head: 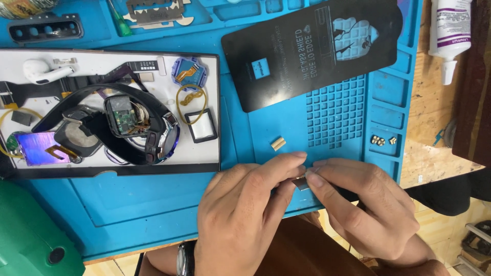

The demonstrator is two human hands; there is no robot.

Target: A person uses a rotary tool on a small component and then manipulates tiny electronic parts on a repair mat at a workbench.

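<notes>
Both hands pinch small grey metal part [300, 183] over blue silicone mat [153, 199]: left hand [245, 214], right hand [358, 209], fingers closed on it. Fiddly fitting step prob; brass bit [277, 143] at 12 o'clock.

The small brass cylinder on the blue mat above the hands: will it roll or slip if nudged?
The brass cylinder looks round and smooth, so it would probably roll sideways when pushed. It lies on a flat part of the blue mat, with no ridge holding it. Being tiny and likely metal, it may slip from fingertips.
</notes>
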